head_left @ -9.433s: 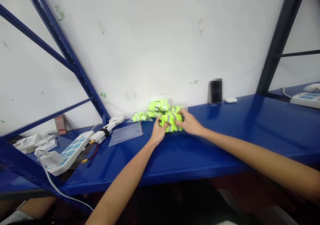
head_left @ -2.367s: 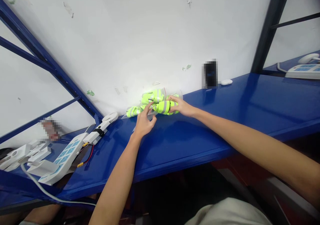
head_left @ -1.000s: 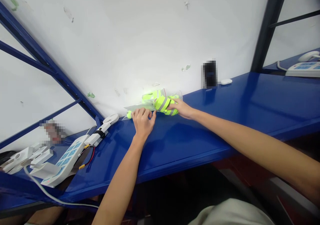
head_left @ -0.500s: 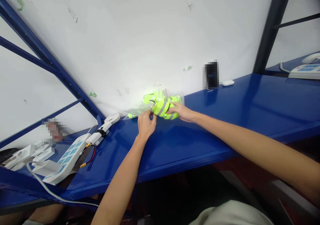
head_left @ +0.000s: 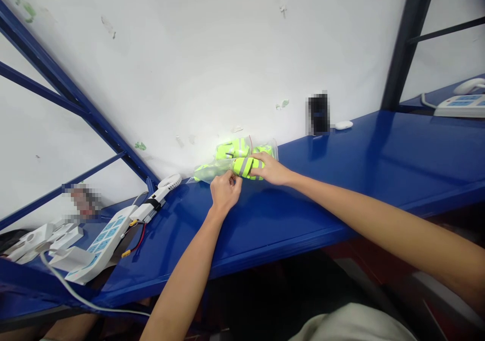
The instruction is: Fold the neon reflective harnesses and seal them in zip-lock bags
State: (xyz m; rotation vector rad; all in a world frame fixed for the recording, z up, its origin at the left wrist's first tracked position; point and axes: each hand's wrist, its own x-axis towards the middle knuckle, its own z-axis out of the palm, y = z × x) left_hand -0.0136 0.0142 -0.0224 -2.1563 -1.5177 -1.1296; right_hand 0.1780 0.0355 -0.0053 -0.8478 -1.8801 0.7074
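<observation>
Moved since the first frame are the clear bag [head_left: 215,170], which lay flat on the table and now reaches the left end of the yellow roll [head_left: 243,166], and the left hand [head_left: 226,189], which has left the roll for the bag. Its fingers are curled tight, seemingly pinching the bag's near edge by the mouth, though their tips are partly hidden. Fingers of the right hand [head_left: 271,169] are closed around the roll's right end, the grey-striped roll lying roughly level between the two hands, just above or on the table [head_left: 265,230]. Rolling looks finished and bagging appears to be under way; most of the roll shows outside, and whether its left end has entered the mouth cannot be told. Getting the rest inside and closing the bag seem to be what is left. Just behind, against the wall [head_left: 212,53], a middle bundle [head_left: 232,148] and a right bundle [head_left: 264,150] sit in clear bags, apparently done; a left bundle [head_left: 200,172] shows beyond the bag. Farther left lie a small fan [head_left: 170,181] and a power strip [head_left: 102,245].
</observation>
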